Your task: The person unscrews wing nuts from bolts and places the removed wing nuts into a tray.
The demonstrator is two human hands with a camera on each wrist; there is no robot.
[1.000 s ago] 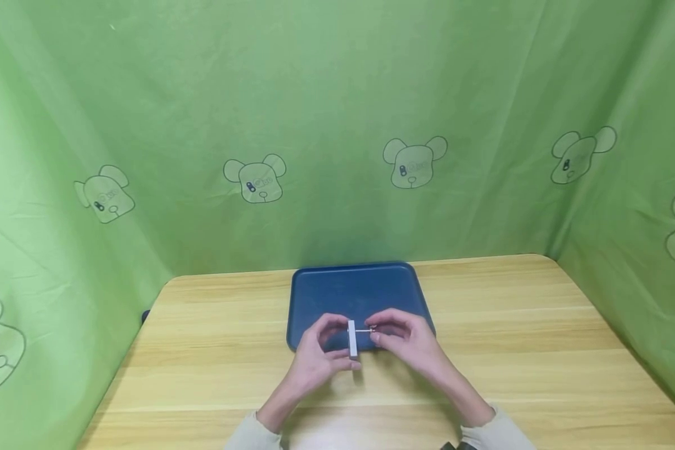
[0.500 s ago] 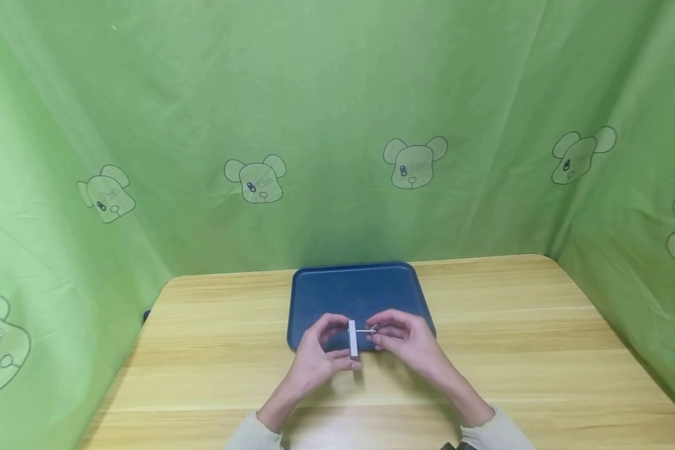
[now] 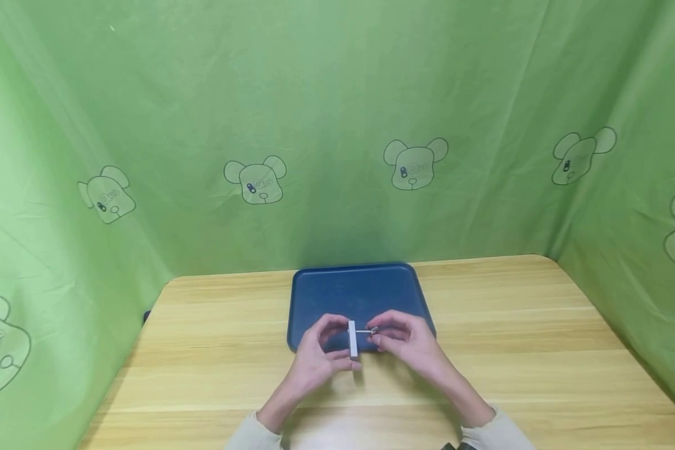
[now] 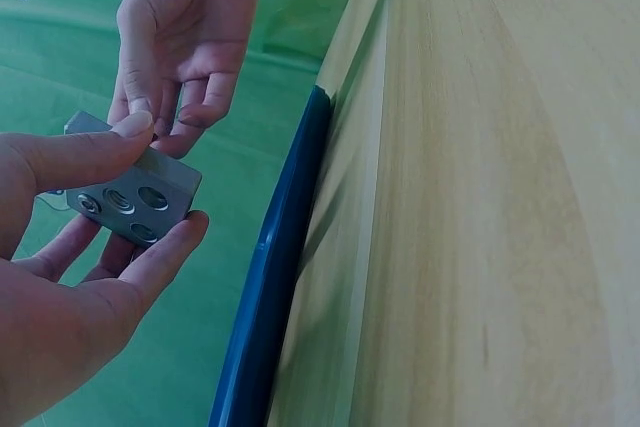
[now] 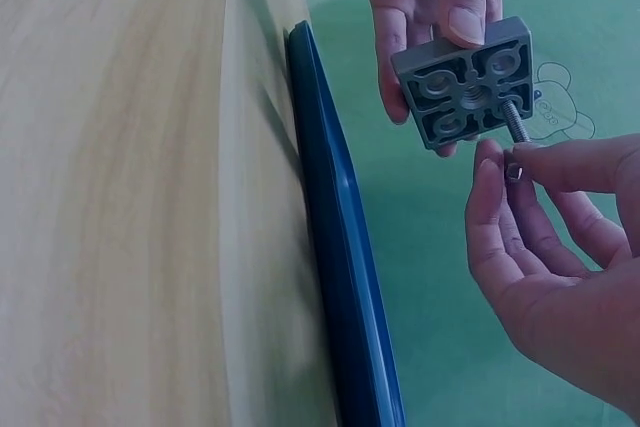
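Thumb and fingers of my left hand (image 3: pixel 314 361) grip a square grey metal block (image 3: pixel 353 344) by its edges, held upright above the near rim of the tray. Its near-left face in the left wrist view shows several round holes; the other face has ribbed recesses. Through one corner hole a threaded bolt (image 5: pixel 516 123) sticks out toward the right. At the bolt's free end my right hand (image 3: pixel 413 340) pinches a small shiny nut (image 5: pixel 513 172) between thumb and fingertips. Fingers partly cover the nut, so its exact shape is unclear.
A dark blue tray (image 3: pixel 349 290) lies on the wooden table (image 3: pixel 512 350) beneath and beyond the hands. Green curtains (image 3: pixel 337 94) printed with bear heads enclose the table at the back and sides.
The right fingertips shift slightly around the nut, which shows at a different angle from before. The left hand and the block stay in place.
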